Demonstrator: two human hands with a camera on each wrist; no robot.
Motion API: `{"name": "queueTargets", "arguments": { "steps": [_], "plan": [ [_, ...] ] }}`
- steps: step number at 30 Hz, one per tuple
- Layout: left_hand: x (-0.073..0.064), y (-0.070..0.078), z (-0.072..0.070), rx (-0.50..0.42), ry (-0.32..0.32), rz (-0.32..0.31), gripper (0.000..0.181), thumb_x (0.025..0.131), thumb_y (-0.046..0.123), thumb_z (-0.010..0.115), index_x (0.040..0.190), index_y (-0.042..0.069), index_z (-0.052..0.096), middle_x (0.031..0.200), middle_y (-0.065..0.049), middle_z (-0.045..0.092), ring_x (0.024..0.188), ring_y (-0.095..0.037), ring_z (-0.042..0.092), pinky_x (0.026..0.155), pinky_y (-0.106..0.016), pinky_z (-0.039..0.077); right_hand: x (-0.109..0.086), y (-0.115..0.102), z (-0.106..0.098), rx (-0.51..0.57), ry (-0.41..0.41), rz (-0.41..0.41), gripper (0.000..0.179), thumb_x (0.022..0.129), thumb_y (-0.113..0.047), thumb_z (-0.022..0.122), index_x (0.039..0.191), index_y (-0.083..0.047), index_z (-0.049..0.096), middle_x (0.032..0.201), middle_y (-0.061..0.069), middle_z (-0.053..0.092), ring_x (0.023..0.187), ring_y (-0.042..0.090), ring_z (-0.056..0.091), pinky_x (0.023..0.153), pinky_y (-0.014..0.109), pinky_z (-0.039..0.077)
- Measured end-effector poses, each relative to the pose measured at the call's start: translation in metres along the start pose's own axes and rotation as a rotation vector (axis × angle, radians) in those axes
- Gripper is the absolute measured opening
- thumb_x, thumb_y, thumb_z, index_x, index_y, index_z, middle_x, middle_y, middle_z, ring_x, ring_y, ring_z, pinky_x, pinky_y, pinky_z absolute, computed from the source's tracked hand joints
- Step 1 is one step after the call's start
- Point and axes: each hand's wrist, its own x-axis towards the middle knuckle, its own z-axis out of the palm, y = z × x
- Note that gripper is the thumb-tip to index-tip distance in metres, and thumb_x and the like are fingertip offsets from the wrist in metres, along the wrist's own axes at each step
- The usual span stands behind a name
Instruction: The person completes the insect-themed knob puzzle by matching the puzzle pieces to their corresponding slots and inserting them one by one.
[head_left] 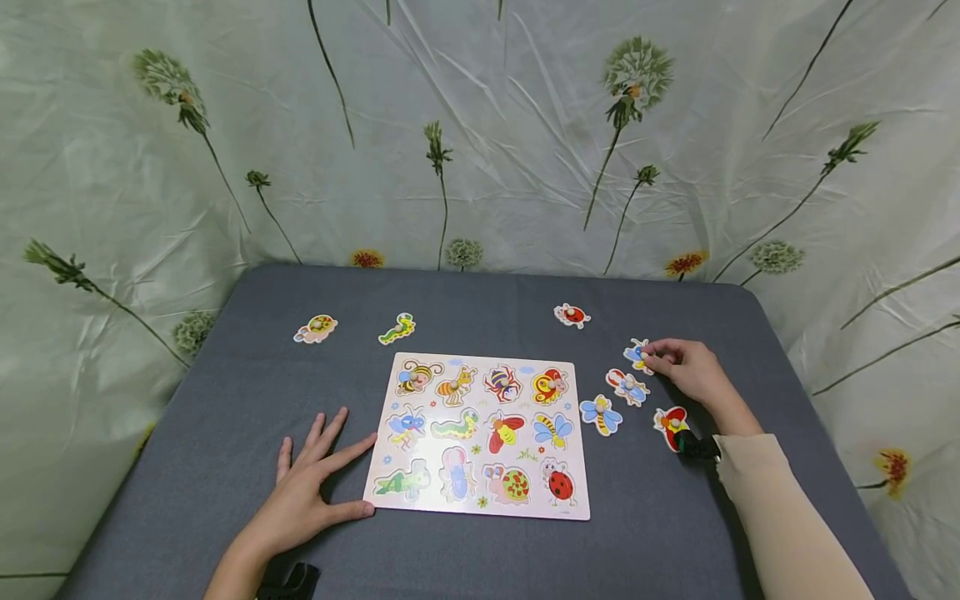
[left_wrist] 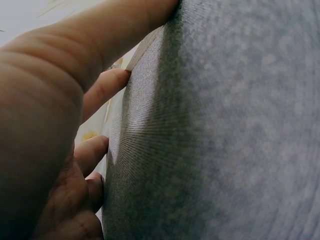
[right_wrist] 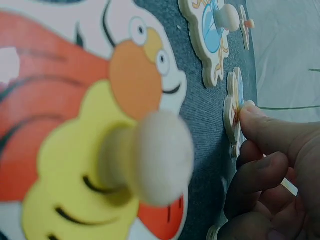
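A pink wooden puzzle board (head_left: 481, 512) with insect pictures lies mid-table; the top row holds knobbed pieces. My left hand (head_left: 300, 492) rests spread on the cloth, its thumb and index finger at the board's left edge. To the right of the board, my right hand (head_left: 693, 375) pinches a blue-and-yellow insect puzzle piece (head_left: 636, 353) between thumb and fingers; the fingers hide its knob. Near that hand lie a red-and-blue insect piece (head_left: 627, 387), a striped bee piece with blue wings (head_left: 601, 415) and a red-and-yellow piece (right_wrist: 65, 140), its round knob large in the right wrist view.
Behind the board lie a snail piece (head_left: 316, 328), a green caterpillar piece (head_left: 397, 329) and a ladybird piece (head_left: 572, 315). A grey cloth covers the table (head_left: 450, 558). A flowered curtain (head_left: 510, 125) hangs along its far side.
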Motion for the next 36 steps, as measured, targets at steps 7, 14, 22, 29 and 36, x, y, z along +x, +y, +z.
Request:
{"name": "queueTargets", "arguments": {
  "steps": [7,14,22,29,36],
  "plan": [
    [0.0,0.0,-0.001,0.001,-0.006,-0.006,0.092,0.073,0.06,0.093,0.155,0.036,0.059,0.18,-0.017,0.021,0.166,-0.052,0.003,0.118,-0.085,-0.013,0.001,-0.001,0.002,0.01,-0.006,0.012,0.027,0.106,-0.02,0.07,0.124,0.0,0.074,0.078,0.005,0.069,0.067,0.015,0.051,0.066,0.03,0.038],
    [0.001,0.001,-0.001,0.001,-0.004,-0.006,0.092,0.073,0.06,0.093,0.155,0.035,0.059,0.18,-0.017,0.021,0.167,-0.051,0.003,0.118,-0.084,-0.013,0.001,0.0,0.001,0.025,-0.02,-0.009,0.029,0.105,-0.016,0.07,0.129,0.0,0.072,0.075,0.006,0.065,0.063,0.014,0.047,0.062,0.03,0.036],
    [0.0,0.002,-0.002,-0.001,-0.007,-0.007,0.092,0.073,0.06,0.093,0.155,0.035,0.06,0.18,-0.017,0.021,0.166,-0.052,0.003,0.118,-0.085,-0.013,0.001,-0.001,0.004,-0.005,-0.007,-0.028,0.024,0.106,-0.014,0.069,0.125,0.0,0.073,0.076,0.005,0.064,0.066,0.014,0.049,0.065,0.03,0.037],
    [0.0,0.001,0.0,0.0,-0.011,-0.012,0.092,0.073,0.061,0.093,0.155,0.036,0.06,0.18,-0.016,0.021,0.167,-0.051,0.003,0.118,-0.084,-0.013,-0.002,-0.007,0.007,0.011,0.029,-0.039,0.026,0.106,-0.02,0.07,0.123,0.0,0.074,0.074,0.001,0.055,0.063,0.013,0.045,0.062,0.029,0.035],
    [0.001,-0.001,0.0,0.005,-0.004,-0.007,0.091,0.074,0.06,0.092,0.156,0.036,0.059,0.18,-0.016,0.02,0.167,-0.052,0.003,0.118,-0.085,-0.012,-0.007,-0.028,0.014,0.069,0.019,-0.075,0.03,0.107,-0.025,0.069,0.124,0.0,0.074,0.079,0.001,0.049,0.057,0.011,0.038,0.057,0.029,0.034]
  ]
}}
